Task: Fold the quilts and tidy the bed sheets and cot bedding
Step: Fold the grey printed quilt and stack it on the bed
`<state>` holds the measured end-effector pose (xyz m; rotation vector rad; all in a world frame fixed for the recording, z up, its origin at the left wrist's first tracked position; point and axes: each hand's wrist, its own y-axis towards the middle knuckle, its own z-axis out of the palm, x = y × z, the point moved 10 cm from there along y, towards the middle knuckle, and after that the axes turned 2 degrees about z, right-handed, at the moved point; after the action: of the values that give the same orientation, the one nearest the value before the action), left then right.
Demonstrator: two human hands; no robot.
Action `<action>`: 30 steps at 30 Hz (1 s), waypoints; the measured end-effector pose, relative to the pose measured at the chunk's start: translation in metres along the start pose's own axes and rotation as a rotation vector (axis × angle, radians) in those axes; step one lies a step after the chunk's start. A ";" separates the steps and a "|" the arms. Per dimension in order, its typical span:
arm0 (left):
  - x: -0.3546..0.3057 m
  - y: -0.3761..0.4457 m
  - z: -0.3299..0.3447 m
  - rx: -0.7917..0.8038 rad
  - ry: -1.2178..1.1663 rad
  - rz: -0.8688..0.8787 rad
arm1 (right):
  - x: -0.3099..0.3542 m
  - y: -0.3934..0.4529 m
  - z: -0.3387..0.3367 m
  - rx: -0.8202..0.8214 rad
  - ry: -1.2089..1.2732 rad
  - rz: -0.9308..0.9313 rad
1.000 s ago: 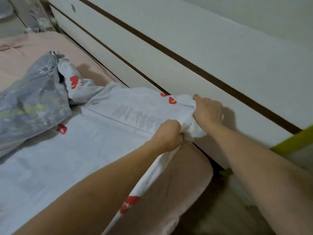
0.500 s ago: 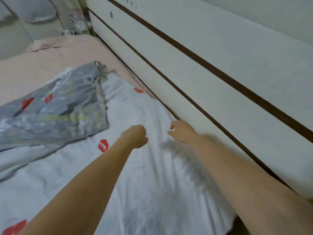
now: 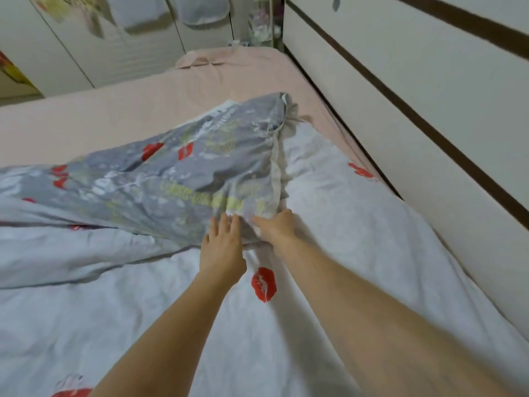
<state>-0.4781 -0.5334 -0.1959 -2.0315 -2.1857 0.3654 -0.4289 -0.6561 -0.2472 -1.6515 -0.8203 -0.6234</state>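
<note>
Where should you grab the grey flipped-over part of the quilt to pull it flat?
Probably at the near corner of the grey folded-over flap, where both hands already are: the left hand lies open against it and the right hand reaches under its edge. Come from the near side, because the pale seam edge ends there in a loose, slightly lifted corner.

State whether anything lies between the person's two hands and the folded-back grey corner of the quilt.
Nothing visible does. The left hand and the right hand are already at the near edge of the grey corner, which lies on the white quilt.
</note>
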 end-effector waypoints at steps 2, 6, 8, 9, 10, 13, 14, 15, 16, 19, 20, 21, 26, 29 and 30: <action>0.001 0.005 -0.004 -0.040 0.069 0.002 | 0.002 0.002 -0.004 0.008 0.034 -0.055; -0.017 0.013 -0.025 -0.067 0.225 -0.017 | 0.011 -0.018 -0.049 -0.008 0.076 -0.205; -0.042 0.014 -0.039 -0.107 0.269 -0.004 | 0.016 -0.028 -0.077 -0.056 0.040 -0.231; -0.063 0.014 -0.050 -0.114 0.283 0.040 | 0.021 -0.031 -0.096 -0.089 0.036 -0.231; -0.082 0.015 -0.058 -0.104 0.282 0.098 | 0.025 -0.034 -0.112 -0.119 0.034 -0.231; -0.134 0.007 -0.079 -0.056 0.214 0.269 | 0.047 -0.046 -0.169 -0.254 -0.025 -0.278; -0.157 0.001 -0.092 -0.054 0.176 0.315 | 0.056 -0.052 -0.197 -0.300 -0.051 -0.307; -0.169 -0.003 -0.097 -0.062 0.136 0.338 | 0.063 -0.055 -0.210 -0.328 -0.088 -0.336; -0.193 -0.009 -0.106 -0.074 0.098 0.359 | 0.069 -0.060 -0.235 -0.371 -0.113 -0.350; -0.275 -0.028 -0.121 -0.082 -0.118 0.407 | 0.068 -0.075 -0.321 -0.564 -0.106 -0.304; -0.293 -0.031 -0.114 -0.049 -0.172 0.420 | 0.058 -0.073 -0.340 -0.617 -0.102 -0.261; -0.312 -0.036 -0.103 0.006 -0.197 0.441 | 0.044 -0.072 -0.359 -0.655 -0.120 -0.197; -0.275 -0.032 -0.036 0.135 0.148 0.356 | -0.049 -0.042 -0.333 -0.376 -0.108 0.086; -0.227 -0.025 -0.016 0.111 0.353 0.293 | -0.086 -0.040 -0.303 -0.317 0.164 0.165; -0.223 -0.024 -0.012 0.098 0.387 0.309 | -0.085 -0.036 -0.302 -0.325 0.110 0.133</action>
<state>-0.4798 -0.7556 -0.1629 -2.1690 -1.6065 0.0938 -0.5038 -0.9615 -0.2219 -1.9277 -0.5447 -0.7765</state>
